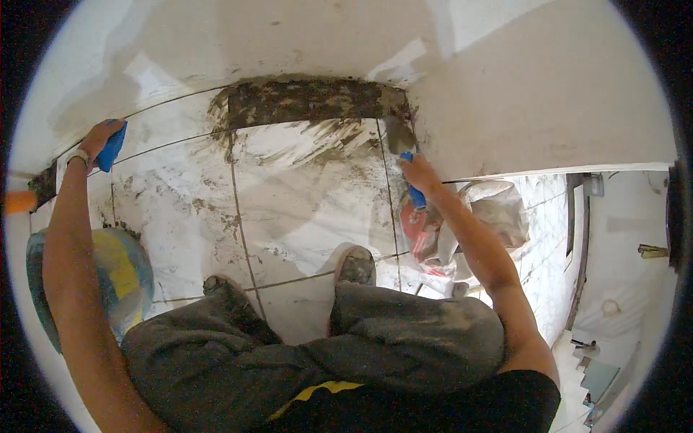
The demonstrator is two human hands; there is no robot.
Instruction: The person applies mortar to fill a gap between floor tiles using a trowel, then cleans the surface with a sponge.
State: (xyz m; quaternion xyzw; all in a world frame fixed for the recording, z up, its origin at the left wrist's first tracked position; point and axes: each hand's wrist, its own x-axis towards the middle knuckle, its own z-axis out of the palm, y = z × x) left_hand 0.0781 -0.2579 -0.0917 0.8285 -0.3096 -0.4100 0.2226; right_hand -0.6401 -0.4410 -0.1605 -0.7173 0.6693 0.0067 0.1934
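My right hand (420, 175) is wrapped around the blue handle of a putty knife (400, 136). Its grey blade reaches the right end of a dark, mortar-smeared strip (310, 99) where the floor meets the walls. At the left wall, my left hand (97, 138) grips a flat blue piece (111, 146) whose exact kind I cannot make out. White floor tiles (303, 224) with dark joints lie below the strip, streaked with wet grey-brown smears.
A blue, yellow-banded bucket (124, 270) stands beside my left knee. An orange pipe (20, 201) juts in at far left. Right of my right foot lies a crumpled red-and-white bag (426, 234). The right wall (534, 94) ends near a passage holding several tools.
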